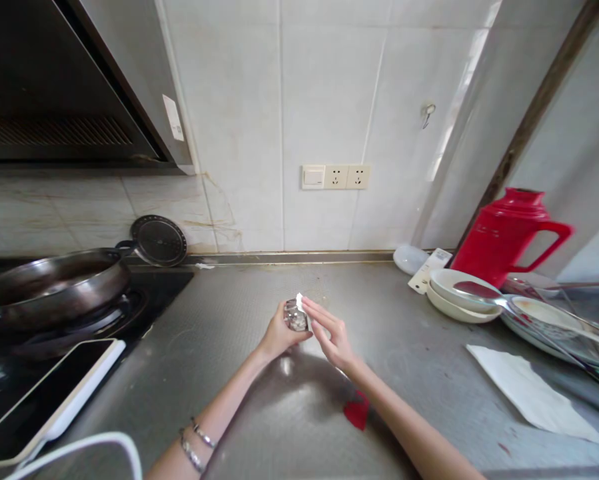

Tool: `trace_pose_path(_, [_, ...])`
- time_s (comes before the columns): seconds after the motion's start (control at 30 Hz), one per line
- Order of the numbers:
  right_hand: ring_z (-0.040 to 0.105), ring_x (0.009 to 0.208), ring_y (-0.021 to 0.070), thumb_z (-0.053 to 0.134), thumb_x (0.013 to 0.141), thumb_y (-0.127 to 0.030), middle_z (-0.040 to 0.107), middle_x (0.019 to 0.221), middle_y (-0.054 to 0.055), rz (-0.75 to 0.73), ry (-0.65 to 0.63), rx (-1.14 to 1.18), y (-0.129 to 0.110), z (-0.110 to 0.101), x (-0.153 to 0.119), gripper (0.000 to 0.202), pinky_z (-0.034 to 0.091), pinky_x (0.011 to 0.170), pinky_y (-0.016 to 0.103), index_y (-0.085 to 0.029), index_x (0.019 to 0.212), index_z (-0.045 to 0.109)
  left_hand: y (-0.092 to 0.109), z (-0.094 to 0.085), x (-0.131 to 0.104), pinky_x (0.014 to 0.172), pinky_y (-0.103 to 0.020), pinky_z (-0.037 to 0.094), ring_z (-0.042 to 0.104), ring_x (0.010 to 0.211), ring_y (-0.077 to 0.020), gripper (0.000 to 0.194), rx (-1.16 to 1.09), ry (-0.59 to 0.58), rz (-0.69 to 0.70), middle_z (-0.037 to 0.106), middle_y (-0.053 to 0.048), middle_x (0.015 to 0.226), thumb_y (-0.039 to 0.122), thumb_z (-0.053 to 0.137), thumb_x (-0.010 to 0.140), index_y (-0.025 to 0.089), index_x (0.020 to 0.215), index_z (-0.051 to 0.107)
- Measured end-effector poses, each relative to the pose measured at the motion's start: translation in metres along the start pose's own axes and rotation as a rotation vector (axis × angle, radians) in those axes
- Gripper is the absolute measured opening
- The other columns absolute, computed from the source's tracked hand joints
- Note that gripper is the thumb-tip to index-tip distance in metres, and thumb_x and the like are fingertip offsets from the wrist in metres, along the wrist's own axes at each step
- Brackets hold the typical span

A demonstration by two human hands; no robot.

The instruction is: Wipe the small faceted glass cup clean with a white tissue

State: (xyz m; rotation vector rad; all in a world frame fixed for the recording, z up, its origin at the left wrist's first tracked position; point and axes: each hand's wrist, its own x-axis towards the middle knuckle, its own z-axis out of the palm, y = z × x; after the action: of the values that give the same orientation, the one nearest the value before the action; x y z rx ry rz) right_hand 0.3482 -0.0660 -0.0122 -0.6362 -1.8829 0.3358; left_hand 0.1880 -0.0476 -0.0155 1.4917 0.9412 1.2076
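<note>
Head view: my left hand is wrapped around a small shiny glass thing, at the middle of the metal counter. My right hand has its fingertips by a white bit at its top — I can't tell if they pinch it. Nearer me lies a red scrap. Farther out — a pan on the left, white bowls on the right.

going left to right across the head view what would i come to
Steel pan → round black disc → left hand gripping a small clear container → right hand → small white dish → red thermos jug.
</note>
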Motion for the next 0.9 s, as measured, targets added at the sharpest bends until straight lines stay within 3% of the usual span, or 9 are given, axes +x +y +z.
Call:
trace_pose_path(0.17, [0.042, 0.133, 0.0253, 0.041, 0.094, -0.018, 0.053, 0.138, 0.008, -0.207, -0.066, -0.071, -0.004, 0.004, -0.001, 0.044, 0.042, 0.107, 0.05, -0.025, 0.137, 0.048, -0.011, -0.004, 0.003, 0.071, -0.027, 0.05, 0.063, 0.083, -0.0187, 0.068, 0.018, -0.003, 0.042, 0.065, -0.008, 0.099, 0.023, 0.085, 0.051, 0.013, 0.109, 0.049])
trace_pose_path(0.33, [0.047, 0.13, 0.0252, 0.04, 0.094, -0.017, 0.055, 0.136, 0.009, -0.213, -0.059, -0.138, 0.003, -0.004, 0.003, 0.044, 0.044, 0.105, 0.05, -0.024, 0.136, 0.049, -0.004, 0.001, 0.0, 0.075, -0.027, 0.051, 0.063, 0.088, -0.019, 0.07, -0.02, -0.051, 0.002, 0.065, -0.009, 0.104, 0.023, 0.085, 0.052, 0.014, 0.111, 0.049])
trace_pose_path(0.43, [0.052, 0.126, 0.025, 0.042, 0.091, -0.014, 0.058, 0.132, 0.009, -0.249, -0.024, -0.154, 0.006, -0.006, 0.001, 0.045, 0.049, 0.1, 0.048, -0.024, 0.134, 0.051, -0.003, 0.0, 0.0, 0.066, -0.027, 0.052, 0.064, 0.08, -0.0181, 0.07, -0.026, -0.043, -0.065, 0.065, -0.008, 0.1, 0.025, 0.085, 0.052, 0.014, 0.11, 0.049])
trace_pose_path(0.57, [0.052, 0.126, 0.025, 0.045, 0.088, -0.013, 0.06, 0.13, 0.009, -0.361, -0.105, -0.2, 0.004, -0.001, -0.003, 0.05, 0.048, 0.102, 0.05, -0.023, 0.137, 0.047, -0.011, -0.005, 0.004, 0.063, -0.028, 0.053, 0.064, 0.076, -0.018, 0.06, -0.011, -0.024, -0.058, 0.066, -0.006, 0.092, 0.022, 0.082, 0.053, 0.014, 0.104, 0.053])
trace_pose_path(0.73, [0.041, 0.134, 0.0248, 0.044, 0.09, -0.014, 0.05, 0.139, 0.011, -0.302, -0.215, -0.271, 0.003, 0.0, 0.002, 0.052, 0.04, 0.108, 0.052, -0.02, 0.142, 0.04, -0.013, -0.003, 0.003, 0.059, -0.026, 0.054, 0.065, 0.075, -0.0186, 0.062, -0.009, -0.064, -0.058, 0.068, -0.007, 0.092, 0.021, 0.083, 0.053, 0.014, 0.108, 0.056])
trace_pose_path(0.9, [0.049, 0.128, 0.0239, 0.04, 0.094, -0.014, 0.055, 0.135, 0.01, -0.212, -0.091, -0.194, 0.005, -0.011, 0.006, 0.044, 0.047, 0.103, 0.048, -0.023, 0.136, 0.049, -0.001, 0.001, -0.003, 0.044, -0.018, 0.048, 0.065, 0.073, -0.0171, 0.073, 0.0, -0.084, -0.124, 0.065, -0.009, 0.102, 0.025, 0.084, 0.054, 0.016, 0.118, 0.049])
